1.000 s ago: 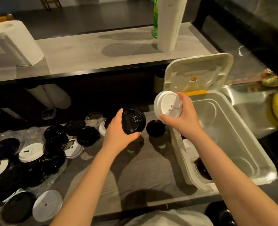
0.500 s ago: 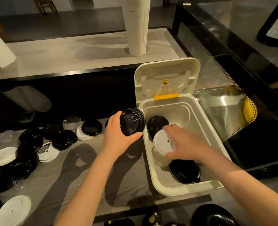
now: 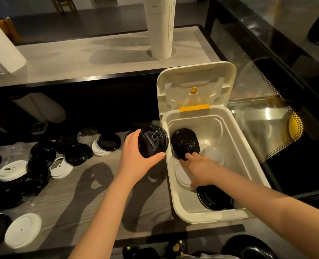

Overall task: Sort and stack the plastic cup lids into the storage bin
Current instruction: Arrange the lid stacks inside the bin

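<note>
Gripping with the left hand (image 3: 136,159) a black round plastic cup lid with a raised sip tab (image 3: 153,141): thumb under the near edge, fingers curled round the far side, top face tilted toward the camera. Holding it above the grey wood-grain table (image 3: 76,193), just beside the left wall of the bin.

Reaching with the right hand (image 3: 198,167) down into the white rectangular plastic storage bin (image 3: 207,214), forearm crossing the near right rim. Lying palm-down with fingers loosely spread, clamped on nothing that shows. Touching with the index fingertip (image 3: 188,156) the base of a tall stack of black domed lids (image 3: 184,142), tilted against the bin's left wall. Covering part of a stack of white lids (image 3: 181,177) under the palm.

Also seen inside the bin: a translucent lid (image 3: 213,154) just right of the hand, and flat black lids (image 3: 213,200) at the near end, partly hidden by the forearm. Standing open behind the bin, its white hinged cover (image 3: 196,85), with a yellow strip (image 3: 194,107) at the joint.

Seen loose on the table to the left: scattered black, white and clear lids (image 3: 42,165), overlapping in places, with a flat white round lid (image 3: 23,229) near the front corner.
</note>
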`<state>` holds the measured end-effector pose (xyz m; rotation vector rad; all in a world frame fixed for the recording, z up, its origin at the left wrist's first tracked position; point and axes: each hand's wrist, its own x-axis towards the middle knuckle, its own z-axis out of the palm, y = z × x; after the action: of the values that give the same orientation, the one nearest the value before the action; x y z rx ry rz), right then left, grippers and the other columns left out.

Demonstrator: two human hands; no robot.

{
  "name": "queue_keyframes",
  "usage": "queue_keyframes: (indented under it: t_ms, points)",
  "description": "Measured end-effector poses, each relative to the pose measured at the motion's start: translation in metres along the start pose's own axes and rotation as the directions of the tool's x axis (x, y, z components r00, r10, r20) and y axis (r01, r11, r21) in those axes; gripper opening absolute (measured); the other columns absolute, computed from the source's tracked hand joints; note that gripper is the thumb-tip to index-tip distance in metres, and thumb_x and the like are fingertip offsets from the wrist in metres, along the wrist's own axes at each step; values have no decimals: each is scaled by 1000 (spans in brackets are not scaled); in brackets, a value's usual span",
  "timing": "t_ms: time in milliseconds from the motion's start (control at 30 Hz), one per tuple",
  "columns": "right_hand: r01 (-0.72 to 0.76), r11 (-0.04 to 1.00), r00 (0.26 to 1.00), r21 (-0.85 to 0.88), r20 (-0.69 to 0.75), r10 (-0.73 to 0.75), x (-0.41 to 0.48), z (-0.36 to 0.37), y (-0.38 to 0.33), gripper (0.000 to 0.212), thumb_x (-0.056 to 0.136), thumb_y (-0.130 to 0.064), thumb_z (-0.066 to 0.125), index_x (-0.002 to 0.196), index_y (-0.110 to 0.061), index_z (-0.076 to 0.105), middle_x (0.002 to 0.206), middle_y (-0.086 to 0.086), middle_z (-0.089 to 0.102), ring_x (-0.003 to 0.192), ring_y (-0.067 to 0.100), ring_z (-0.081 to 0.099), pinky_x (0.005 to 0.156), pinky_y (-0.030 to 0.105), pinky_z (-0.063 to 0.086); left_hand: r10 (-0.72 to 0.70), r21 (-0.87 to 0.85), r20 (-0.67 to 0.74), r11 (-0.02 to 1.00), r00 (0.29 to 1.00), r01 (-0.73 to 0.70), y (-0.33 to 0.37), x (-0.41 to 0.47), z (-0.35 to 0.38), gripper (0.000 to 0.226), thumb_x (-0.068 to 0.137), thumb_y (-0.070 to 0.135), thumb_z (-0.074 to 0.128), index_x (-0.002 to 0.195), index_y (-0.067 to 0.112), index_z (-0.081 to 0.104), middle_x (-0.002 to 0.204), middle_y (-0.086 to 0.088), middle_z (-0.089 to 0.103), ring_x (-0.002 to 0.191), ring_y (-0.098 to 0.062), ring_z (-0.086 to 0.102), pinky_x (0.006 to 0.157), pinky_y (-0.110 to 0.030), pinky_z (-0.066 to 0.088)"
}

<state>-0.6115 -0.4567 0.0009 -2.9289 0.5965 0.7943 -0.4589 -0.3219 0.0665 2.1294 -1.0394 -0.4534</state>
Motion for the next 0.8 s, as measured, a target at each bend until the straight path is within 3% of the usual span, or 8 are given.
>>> queue_keyframes:
  t_ms: [167,267,433,500,567,633,700,800]
  points:
    - [-2,999,1000,-32,4,2,2,-1,-4,85,74,-46,71,141,-11,32,126,7,43,110,23,44,92,34,41,21,36,28,999,999,-22,4,0,4,97,72,39,76,148,19,19,150,4,25,136,-13,27,103,-21,24]
    - [-13,999,1000,32,-15,13,-3,-3,-3,77,77,-45,68,139,-11,36,126,7,47,113,24,45,93,33,40,52,87,32,995,998,-55,8,0,5,101,71,42,77,148,21,17,151,5,24,139,-15,23,111,-32,26]
    - [75,925,940,374,-335,59,-21,-26,14,38,93,-32,52,128,-19,54,121,2,58,112,21,53,91,35,45,149,187,81,969,986,-162,12,5,4,96,68,43,78,145,20,26,145,5,31,135,-16,27,111,-34,28]
    - [118,784,842,610,-480,247,-25,-41,21,29,93,-26,54,120,-18,62,113,0,65,103,18,59,88,32,46,199,198,105,956,974,-217,18,8,5,94,67,41,79,143,20,29,142,6,33,132,-15,30,108,-30,27]
    - [241,484,770,842,-469,432,-27,-57,25,25,92,-23,58,115,-16,65,101,0,67,90,15,62,84,29,50,261,219,132,933,956,-284,27,11,8,89,67,40,78,141,21,31,140,6,35,129,-14,32,105,-28,28]
    - [329,188,806,925,-379,455,-29,-71,26,27,90,-20,61,116,-15,62,93,4,62,79,12,60,70,20,53,327,266,150,895,933,-357,36,15,13,85,67,40,77,138,22,33,138,6,36,124,-15,35,103,-31,33]
    - [331,144,843,933,-361,400,-30,-78,25,29,88,-14,64,116,-12,60,87,7,59,76,12,58,57,17,51,363,321,165,859,917,-398,42,19,19,86,68,42,76,138,21,32,138,6,36,124,-16,35,101,-33,34]
    - [317,189,837,929,-368,405,-23,-79,28,27,84,-6,67,111,-7,61,81,12,57,76,19,57,57,29,52,350,364,162,848,923,-385,39,25,29,90,71,44,75,142,20,27,143,5,34,130,-16,32,104,-33,33]
